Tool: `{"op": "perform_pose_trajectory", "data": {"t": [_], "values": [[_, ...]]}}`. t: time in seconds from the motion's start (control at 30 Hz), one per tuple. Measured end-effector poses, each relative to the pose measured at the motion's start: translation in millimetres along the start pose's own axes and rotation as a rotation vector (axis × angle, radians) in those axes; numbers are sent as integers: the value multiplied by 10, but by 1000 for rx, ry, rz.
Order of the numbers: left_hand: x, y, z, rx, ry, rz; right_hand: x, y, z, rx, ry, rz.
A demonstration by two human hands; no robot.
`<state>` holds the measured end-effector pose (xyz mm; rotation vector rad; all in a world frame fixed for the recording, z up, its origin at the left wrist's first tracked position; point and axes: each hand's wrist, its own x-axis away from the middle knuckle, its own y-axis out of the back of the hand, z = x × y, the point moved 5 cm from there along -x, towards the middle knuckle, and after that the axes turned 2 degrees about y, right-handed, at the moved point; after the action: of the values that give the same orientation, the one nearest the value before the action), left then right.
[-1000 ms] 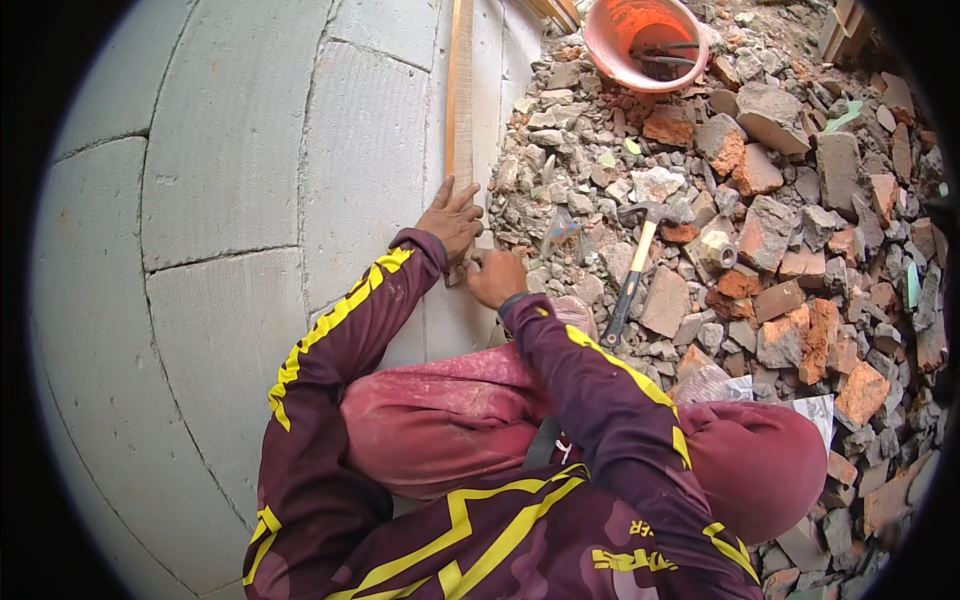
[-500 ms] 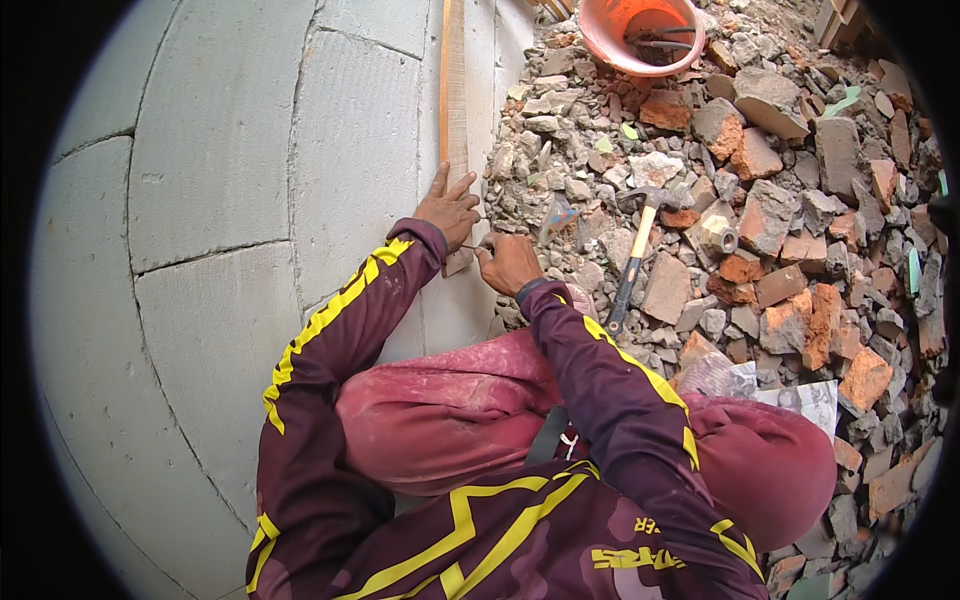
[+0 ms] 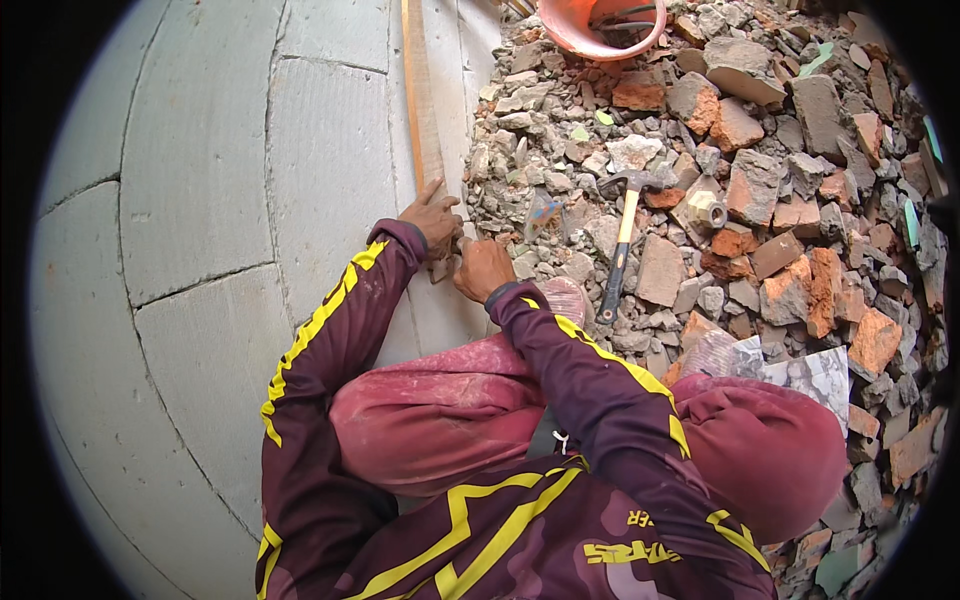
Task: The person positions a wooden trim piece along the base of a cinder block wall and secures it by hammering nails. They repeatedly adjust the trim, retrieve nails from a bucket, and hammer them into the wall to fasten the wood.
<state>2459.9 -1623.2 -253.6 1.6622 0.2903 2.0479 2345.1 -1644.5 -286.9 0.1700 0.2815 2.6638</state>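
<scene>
A long, narrow wooden strip point(image 3: 425, 130) runs along the pale grey block surface point(image 3: 335, 150). My left hand point(image 3: 432, 218) lies across it near its near end, fingers over the wood, holding it down. Just right of that, my right hand point(image 3: 484, 268) is closed, its fingertips pinched at the strip's edge and almost touching my left hand. Whatever sits in that pinch is hidden or too small to name. On the rubble to the right rests a claw hammer point(image 3: 627, 225) with a pale and black handle, held by neither hand.
Broken bricks and concrete rubble point(image 3: 770, 215) cover the ground on the right. An orange bucket point(image 3: 603, 45) lies tipped at the far end, with dark items inside. A metal fitting point(image 3: 707, 210) sits beyond the hammer. Crumpled printed paper point(image 3: 812, 378) lies by my right knee.
The view has shifted slightly, moving the scene left and up. My right hand has closed in against my left; the thin dark piece that showed between them is no longer visible.
</scene>
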Motion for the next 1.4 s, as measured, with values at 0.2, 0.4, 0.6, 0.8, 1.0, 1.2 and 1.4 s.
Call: {"op": "perform_pose_trajectory", "data": {"t": [0.2,0.4,0.6,0.8,1.0,1.2,1.4], "values": [[-6,-20,9,19,-20,34,46,17,28,-37,-78,-21],[31,36,0,38,37,-18,39,-104,-62,-129,-148,-27],[48,18,-12,11,17,-14,14,-242,-180,-203,-181,84],[79,-14,0,70,-14,-86,35,322,-536,-171,-377,9],[81,30,29,64,-45,-52,553,1191,-1195,471,-794,-412],[132,130,-12,82,-56,-87,748,1212,-1679,250,-840,-507],[184,145,-16,114,-40,-126,644,1411,-1690,152,-799,-535]]}}
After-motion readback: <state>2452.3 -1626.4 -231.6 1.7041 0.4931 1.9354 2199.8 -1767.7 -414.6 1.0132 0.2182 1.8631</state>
